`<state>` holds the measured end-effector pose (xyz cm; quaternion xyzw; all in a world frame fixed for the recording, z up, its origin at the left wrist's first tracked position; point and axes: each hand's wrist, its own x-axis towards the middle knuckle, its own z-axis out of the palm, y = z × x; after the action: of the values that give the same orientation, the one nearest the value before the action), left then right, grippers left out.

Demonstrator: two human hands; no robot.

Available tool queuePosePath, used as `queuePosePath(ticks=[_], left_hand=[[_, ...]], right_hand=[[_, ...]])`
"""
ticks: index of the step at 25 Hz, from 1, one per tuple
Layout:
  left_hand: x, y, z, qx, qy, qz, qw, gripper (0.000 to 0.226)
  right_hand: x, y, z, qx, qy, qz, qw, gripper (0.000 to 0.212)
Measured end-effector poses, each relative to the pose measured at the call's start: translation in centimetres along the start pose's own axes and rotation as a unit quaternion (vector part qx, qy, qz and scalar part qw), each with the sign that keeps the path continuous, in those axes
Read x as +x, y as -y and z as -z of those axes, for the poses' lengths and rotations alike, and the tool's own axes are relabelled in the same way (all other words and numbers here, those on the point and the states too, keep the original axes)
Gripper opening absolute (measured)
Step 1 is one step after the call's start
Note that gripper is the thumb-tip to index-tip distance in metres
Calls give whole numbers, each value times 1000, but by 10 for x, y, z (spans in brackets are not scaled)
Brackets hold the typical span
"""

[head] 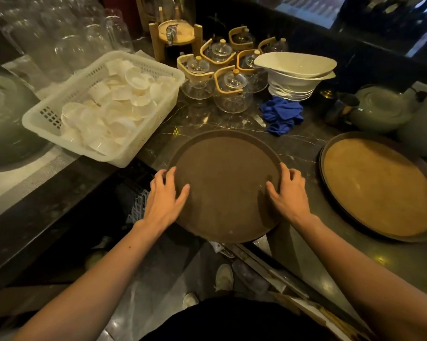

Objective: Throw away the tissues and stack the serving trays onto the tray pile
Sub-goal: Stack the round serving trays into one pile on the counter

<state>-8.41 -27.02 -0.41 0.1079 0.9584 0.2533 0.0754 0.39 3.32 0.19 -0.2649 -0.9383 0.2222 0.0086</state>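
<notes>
A round dark brown serving tray [226,173] lies on the dark marble counter, its near edge hanging over the counter's front. My left hand [164,198] grips its left rim, thumb on top and fingers curled over the edge. On the right rim sits my right hand [290,193], held the same way. A second round tray [377,185] with a lighter tan surface rests on the counter to the right, apart from both hands. No tissues are in view.
A white plastic basket [104,153] of small white cups stands at the left. Behind the tray are glass teapots [232,92] with wooden handles, stacked white bowls [296,75] and a blue cloth [282,114]. A green teapot [382,109] sits far right. Drinking glasses [60,33] line the back left.
</notes>
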Motion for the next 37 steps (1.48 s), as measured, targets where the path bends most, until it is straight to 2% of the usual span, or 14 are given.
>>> queuePosePath(ticks=[8,12,15,19,28,37], left_hand=[[23,-7,-25,9,5,82,997,74],[24,-4,-30,20,11,93,995,84],[32,0,-30,-22,18,102,994,96],[40,5,-27,-57,33,116,991,105],[68,-1,-8,-98,9,16,995,103],[88,-79,-29,-159,47,-137,977,96]], right_hand=[[32,-28,-8,20,43,-32,998,76],[35,-29,-11,21,67,-50,996,76],[38,-30,-11,17,79,-57,995,81],[32,-25,-10,64,86,-81,991,86],[-11,-21,-10,118,-42,-140,982,83],[-67,-58,39,110,-193,-223,949,79]])
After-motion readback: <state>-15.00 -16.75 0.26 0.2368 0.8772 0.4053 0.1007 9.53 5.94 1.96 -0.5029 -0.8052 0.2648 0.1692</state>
